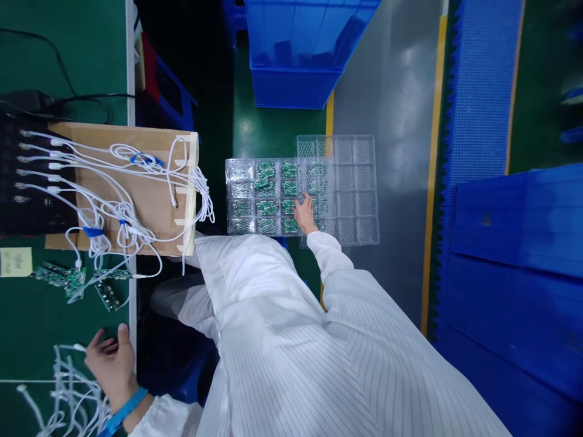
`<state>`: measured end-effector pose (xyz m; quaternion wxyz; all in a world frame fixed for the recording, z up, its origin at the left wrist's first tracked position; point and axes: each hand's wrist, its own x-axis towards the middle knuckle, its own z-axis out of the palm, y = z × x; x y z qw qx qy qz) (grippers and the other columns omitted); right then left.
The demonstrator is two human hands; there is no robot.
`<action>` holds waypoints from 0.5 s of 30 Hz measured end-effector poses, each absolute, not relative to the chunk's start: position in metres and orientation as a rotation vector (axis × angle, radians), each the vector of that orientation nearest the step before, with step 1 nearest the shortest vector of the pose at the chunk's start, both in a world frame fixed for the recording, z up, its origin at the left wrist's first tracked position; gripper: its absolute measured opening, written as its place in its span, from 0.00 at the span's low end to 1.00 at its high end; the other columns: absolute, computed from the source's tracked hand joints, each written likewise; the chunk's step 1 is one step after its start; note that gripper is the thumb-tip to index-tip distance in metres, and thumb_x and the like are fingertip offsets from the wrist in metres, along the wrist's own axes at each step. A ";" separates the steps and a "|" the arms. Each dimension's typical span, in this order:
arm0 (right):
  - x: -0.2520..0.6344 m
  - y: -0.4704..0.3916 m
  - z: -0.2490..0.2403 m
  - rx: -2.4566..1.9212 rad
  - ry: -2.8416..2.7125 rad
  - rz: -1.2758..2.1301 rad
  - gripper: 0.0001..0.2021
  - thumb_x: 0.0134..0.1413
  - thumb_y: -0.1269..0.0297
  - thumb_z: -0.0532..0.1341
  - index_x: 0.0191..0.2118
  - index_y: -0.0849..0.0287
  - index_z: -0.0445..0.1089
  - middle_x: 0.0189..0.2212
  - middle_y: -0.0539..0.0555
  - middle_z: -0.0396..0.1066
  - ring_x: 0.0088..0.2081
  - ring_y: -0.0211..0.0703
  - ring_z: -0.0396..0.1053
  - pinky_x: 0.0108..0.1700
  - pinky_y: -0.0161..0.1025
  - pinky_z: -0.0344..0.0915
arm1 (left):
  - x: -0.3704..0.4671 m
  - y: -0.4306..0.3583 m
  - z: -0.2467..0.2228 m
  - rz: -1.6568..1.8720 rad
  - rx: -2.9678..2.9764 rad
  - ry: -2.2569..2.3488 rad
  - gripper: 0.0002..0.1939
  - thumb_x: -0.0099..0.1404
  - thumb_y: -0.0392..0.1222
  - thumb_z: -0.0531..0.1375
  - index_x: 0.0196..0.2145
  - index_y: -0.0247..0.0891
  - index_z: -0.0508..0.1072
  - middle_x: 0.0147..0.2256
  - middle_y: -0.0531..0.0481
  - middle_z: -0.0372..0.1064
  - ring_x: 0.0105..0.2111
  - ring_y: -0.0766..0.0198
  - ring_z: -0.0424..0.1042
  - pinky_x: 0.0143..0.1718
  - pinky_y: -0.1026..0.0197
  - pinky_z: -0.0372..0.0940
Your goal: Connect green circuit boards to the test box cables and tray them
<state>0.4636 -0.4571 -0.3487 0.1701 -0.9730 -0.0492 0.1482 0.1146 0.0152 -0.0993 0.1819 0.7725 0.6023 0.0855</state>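
Note:
My left hand (110, 363) rests at the edge of the green table, palm turned up, its fingers loosely curled and the thumb apart. It holds nothing, and a blue wrist band (122, 413) circles its wrist. Beside it lies a bunch of loose white cables (73, 388). Far from it, my right hand (305, 212) reaches down to a clear compartment tray (241, 173) of small green circuit boards (267, 208). Its fingers are drawn together near a divider, around a small grey thing that I cannot make out.
A second clear tray (357, 191) overlaps the first on the right. On the table, white cables (132, 230) run from a black box (31, 206) over cardboard (104, 136) to wired circuit boards (75, 282). Blue bins (296, 88) stand ahead; blue crates (514, 267) stand right.

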 end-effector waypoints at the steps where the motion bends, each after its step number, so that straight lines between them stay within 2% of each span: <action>1: 0.465 -0.457 -0.348 -2.776 -0.114 0.446 0.21 0.67 0.70 0.52 0.62 0.64 0.66 0.65 0.71 0.54 0.64 0.60 0.58 0.62 0.54 0.63 | 0.116 0.014 -0.098 0.242 2.175 1.704 0.33 0.47 0.52 0.70 0.49 0.36 0.71 0.30 0.55 0.63 0.30 0.58 0.69 0.33 0.52 0.68; 4: 0.466 -0.456 -0.344 -2.780 -0.012 0.536 0.30 0.65 0.71 0.50 0.71 0.71 0.50 0.58 0.76 0.63 0.51 0.59 0.71 0.52 0.51 0.69 | 0.120 0.010 -0.096 0.275 2.154 1.705 0.33 0.46 0.51 0.71 0.48 0.36 0.72 0.30 0.55 0.63 0.30 0.59 0.69 0.35 0.53 0.68; 6: 0.467 -0.458 -0.340 -2.750 0.051 0.607 0.35 0.65 0.68 0.52 0.73 0.75 0.42 0.52 0.75 0.70 0.45 0.58 0.74 0.49 0.49 0.70 | 0.124 0.008 -0.094 0.293 2.148 1.710 0.32 0.44 0.51 0.71 0.46 0.37 0.72 0.30 0.55 0.63 0.30 0.59 0.68 0.34 0.53 0.67; 7: 0.468 -0.460 -0.337 -2.725 0.067 0.630 0.36 0.64 0.67 0.52 0.73 0.75 0.41 0.49 0.73 0.72 0.44 0.57 0.74 0.49 0.48 0.69 | 0.125 0.007 -0.092 0.290 2.147 1.715 0.31 0.44 0.52 0.71 0.44 0.37 0.72 0.30 0.55 0.63 0.30 0.58 0.68 0.34 0.53 0.66; 10: 0.475 -0.475 -0.327 -2.608 0.047 0.564 0.37 0.61 0.67 0.54 0.73 0.73 0.45 0.38 0.62 0.76 0.39 0.52 0.72 0.48 0.45 0.69 | 0.128 0.003 -0.084 0.271 2.106 1.736 0.26 0.44 0.51 0.70 0.39 0.39 0.72 0.27 0.55 0.65 0.30 0.57 0.68 0.31 0.55 0.65; 13: 0.483 -0.497 -0.305 -2.449 0.048 0.362 0.36 0.57 0.67 0.56 0.71 0.70 0.53 0.31 0.51 0.71 0.31 0.44 0.67 0.43 0.42 0.69 | 0.126 -0.002 -0.067 0.371 2.113 1.808 0.19 0.46 0.50 0.69 0.34 0.39 0.73 0.23 0.55 0.63 0.26 0.59 0.66 0.27 0.58 0.61; 15: 0.486 -0.509 -0.279 -2.347 0.053 0.214 0.35 0.56 0.67 0.58 0.70 0.68 0.58 0.28 0.47 0.66 0.28 0.40 0.62 0.41 0.41 0.68 | 0.126 -0.010 -0.049 0.466 2.167 1.737 0.16 0.50 0.48 0.68 0.35 0.38 0.74 0.22 0.57 0.60 0.23 0.62 0.62 0.24 0.61 0.57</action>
